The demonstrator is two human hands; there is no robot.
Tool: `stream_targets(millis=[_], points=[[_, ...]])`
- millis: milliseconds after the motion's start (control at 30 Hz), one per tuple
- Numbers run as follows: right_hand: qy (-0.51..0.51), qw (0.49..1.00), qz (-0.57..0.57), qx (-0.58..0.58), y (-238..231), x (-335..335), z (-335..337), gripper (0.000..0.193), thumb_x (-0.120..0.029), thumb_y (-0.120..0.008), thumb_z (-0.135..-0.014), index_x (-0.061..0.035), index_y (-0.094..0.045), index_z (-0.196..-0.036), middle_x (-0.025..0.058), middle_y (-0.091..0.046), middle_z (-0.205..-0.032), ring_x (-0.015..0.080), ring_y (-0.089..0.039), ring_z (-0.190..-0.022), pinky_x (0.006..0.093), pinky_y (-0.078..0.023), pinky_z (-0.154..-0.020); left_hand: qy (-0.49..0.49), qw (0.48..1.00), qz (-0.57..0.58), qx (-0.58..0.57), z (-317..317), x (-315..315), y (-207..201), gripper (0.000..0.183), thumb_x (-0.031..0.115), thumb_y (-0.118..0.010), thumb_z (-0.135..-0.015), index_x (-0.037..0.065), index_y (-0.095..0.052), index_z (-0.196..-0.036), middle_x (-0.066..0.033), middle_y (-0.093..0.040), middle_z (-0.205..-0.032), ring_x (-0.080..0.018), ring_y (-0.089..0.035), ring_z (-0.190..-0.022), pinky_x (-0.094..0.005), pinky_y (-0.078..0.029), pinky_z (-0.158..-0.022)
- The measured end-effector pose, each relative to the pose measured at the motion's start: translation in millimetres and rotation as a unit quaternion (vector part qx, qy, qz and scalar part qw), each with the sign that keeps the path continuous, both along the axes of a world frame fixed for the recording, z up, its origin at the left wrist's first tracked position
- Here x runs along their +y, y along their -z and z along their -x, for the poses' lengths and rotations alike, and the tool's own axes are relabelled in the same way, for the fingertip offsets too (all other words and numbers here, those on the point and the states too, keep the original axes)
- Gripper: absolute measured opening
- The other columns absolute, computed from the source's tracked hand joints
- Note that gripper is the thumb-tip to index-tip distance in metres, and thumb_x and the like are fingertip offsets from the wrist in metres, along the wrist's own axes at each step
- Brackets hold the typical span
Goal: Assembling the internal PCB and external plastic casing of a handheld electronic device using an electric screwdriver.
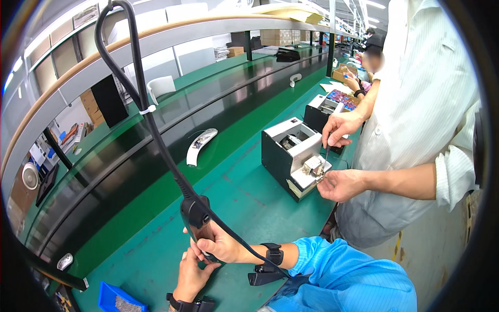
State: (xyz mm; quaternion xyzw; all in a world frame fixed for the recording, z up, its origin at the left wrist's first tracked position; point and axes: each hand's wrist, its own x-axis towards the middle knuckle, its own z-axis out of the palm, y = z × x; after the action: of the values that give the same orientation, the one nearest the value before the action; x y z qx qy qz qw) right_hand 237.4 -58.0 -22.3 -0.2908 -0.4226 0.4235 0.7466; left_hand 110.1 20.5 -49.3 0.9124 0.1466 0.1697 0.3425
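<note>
A black corded electric screwdriver [196,218], as it appears, hangs upright from a thick cable above the green table. My right hand [224,245] is wrapped round its lower body. Just below, my left hand [193,273] is closed with the fingertips together beside the tool's lower end. What these fingers hold, if anything, is hidden. To the right stands a black and silver boxy machine [296,136]. A co-worker's upper hand [340,127] holds a thin tool down to its metal front, and the co-worker's lower hand [340,185] touches the front edge.
A blue bin [106,297] of small metal pieces sits at the lower left. Beyond the table runs a dark conveyor belt [112,195]. A curved white part [200,145] lies on the green strip. Another machine [323,106] stands behind the first. The co-worker stands close on my right.
</note>
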Motion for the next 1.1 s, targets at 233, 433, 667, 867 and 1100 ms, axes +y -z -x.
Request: stream_targets(millis=[233,433,667,867,1100], points=[[-0.006,1.000,-0.004,0.013,-3.3,-1.0,-0.7,0.046,-0.036,-0.060,-0.080,-0.0039,-0.041,-0.106,0.0008,-0.048,-0.071,0.0045,-0.050,-0.056,0.0180,-0.043,-0.047,-0.005,0.999,-0.042,-0.018,0.5,-2.8,0.1,0.067,0.002,-0.076,-0.059,0.000,-0.035,-0.112,-0.0111,-0.060,-0.087,-0.0220,-0.062,-0.076,-0.0294,-0.051,-0.064],[0.020,1.000,-0.009,-0.005,-0.9,-1.3,2.2,0.059,-0.043,-0.057,-0.080,0.0013,-0.036,-0.114,0.0056,-0.052,-0.070,0.0102,-0.050,-0.056,0.0225,-0.043,-0.050,-0.034,0.998,-0.014,-0.047,2.1,-5.7,1.8,0.056,0.002,-0.076,-0.058,0.001,-0.037,-0.098,-0.0126,-0.060,-0.078,-0.0201,-0.063,-0.071,-0.0281,-0.050,-0.062],[0.034,0.999,-0.024,-0.017,-0.7,-4.0,-1.8,0.058,-0.042,-0.057,-0.080,0.0007,-0.037,-0.114,0.0049,-0.053,-0.072,0.0101,-0.052,-0.059,0.0236,-0.044,-0.053,-0.064,0.994,0.075,-0.044,-3.6,-12.2,-10.5,0.055,0.002,-0.077,-0.058,0.001,-0.038,-0.097,-0.0124,-0.060,-0.078,-0.0201,-0.063,-0.071,-0.0289,-0.049,-0.064],[0.023,0.999,-0.021,-0.026,3.8,0.5,-2.6,0.057,-0.042,-0.058,-0.080,-0.0010,-0.038,-0.114,0.0049,-0.053,-0.073,0.0104,-0.052,-0.062,0.0243,-0.043,-0.058,-0.005,0.996,0.088,-0.033,-1.7,-4.7,-6.2,0.059,-0.003,-0.072,-0.061,0.000,-0.039,-0.110,-0.0104,-0.061,-0.086,-0.0212,-0.063,-0.077,-0.0293,-0.049,-0.071],[0.041,0.999,-0.022,-0.022,0.7,-1.5,-2.8,0.059,-0.046,-0.056,-0.079,-0.0005,-0.038,-0.111,0.0056,-0.053,-0.070,0.0109,-0.052,-0.059,0.0238,-0.043,-0.056,-0.012,0.993,0.109,-0.031,-1.6,-2.0,-3.6,0.053,-0.007,-0.070,-0.061,-0.001,-0.043,-0.106,-0.0085,-0.061,-0.086,-0.0183,-0.063,-0.078,-0.0284,-0.049,-0.071]])
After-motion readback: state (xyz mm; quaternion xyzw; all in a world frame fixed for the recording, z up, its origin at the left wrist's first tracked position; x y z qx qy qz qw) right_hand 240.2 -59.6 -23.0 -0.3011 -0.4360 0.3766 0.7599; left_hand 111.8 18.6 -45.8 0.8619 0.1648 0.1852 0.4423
